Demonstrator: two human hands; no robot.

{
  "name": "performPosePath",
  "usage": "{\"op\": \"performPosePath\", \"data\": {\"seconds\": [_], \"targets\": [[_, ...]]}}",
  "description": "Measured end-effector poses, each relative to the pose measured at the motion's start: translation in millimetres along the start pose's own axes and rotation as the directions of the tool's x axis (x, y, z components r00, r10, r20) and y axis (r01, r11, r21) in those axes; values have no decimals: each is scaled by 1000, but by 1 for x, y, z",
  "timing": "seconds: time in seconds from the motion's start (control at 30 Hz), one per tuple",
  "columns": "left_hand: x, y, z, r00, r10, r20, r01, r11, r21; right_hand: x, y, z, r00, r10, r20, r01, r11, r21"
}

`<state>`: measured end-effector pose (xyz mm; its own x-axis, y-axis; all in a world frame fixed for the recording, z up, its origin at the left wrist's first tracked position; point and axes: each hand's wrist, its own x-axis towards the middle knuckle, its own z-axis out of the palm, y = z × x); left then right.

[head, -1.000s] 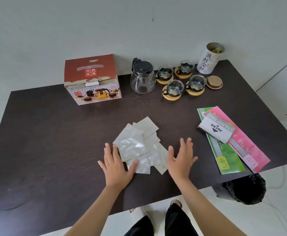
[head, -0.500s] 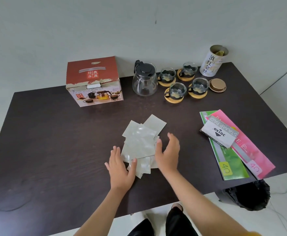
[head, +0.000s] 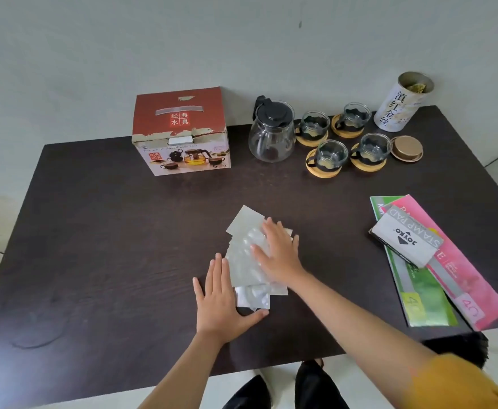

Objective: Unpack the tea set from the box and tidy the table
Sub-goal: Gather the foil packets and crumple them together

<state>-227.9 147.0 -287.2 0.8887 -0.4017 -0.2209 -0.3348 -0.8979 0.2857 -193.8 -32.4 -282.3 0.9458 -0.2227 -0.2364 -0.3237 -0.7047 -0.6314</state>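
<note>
Two flat hands bracketing the silvery packet pile point(head: 250, 261) at table centre: left hand point(head: 221, 299) at its 7 o'clock edge, right hand point(head: 277, 252) pressing on top, gripping nothing.

- A white cylindrical tin point(head: 400, 105) with dark printed characters stands open at the far right corner, something yellowish inside.
- Its round tan lid point(head: 406, 148) lies flat just in front of it.
- A grey "JOYKO STAMP PAD" box point(head: 407, 240) lies on 2 long packets near the right edge.
- The green packet point(head: 419, 296) and the pink packet point(head: 460, 276) each carry a "40" label at the near end.
- A black bag point(head: 466, 348) sits below the near right corner.
- A plain pale wall point(head: 183, 39) stands behind.
</note>
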Motion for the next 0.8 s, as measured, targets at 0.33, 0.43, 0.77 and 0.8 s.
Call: {"op": "performPosePath", "data": {"seconds": [0.33, 0.43, 0.77, 0.8], "targets": [[2, 0, 0, 1000, -22, -9, 21, 999, -26, 11, -8, -14, 959, -179, -219, 158, 981, -109], [1, 1, -1, 999, -31, -15, 31, 999, -27, 46, -23, -22, 986, -160, 34, 164, 967, -193], [1, -1, -1, 1000, -10, 7, 11, 997, -74, -35, -3, -10, 982, -137, 133, 133, 990, 41], [1, -1, -2, 1000, -3, 5, 4, 997, -78, -46, 5, -11, 993, -108, 36, 107, 993, 43]]}}
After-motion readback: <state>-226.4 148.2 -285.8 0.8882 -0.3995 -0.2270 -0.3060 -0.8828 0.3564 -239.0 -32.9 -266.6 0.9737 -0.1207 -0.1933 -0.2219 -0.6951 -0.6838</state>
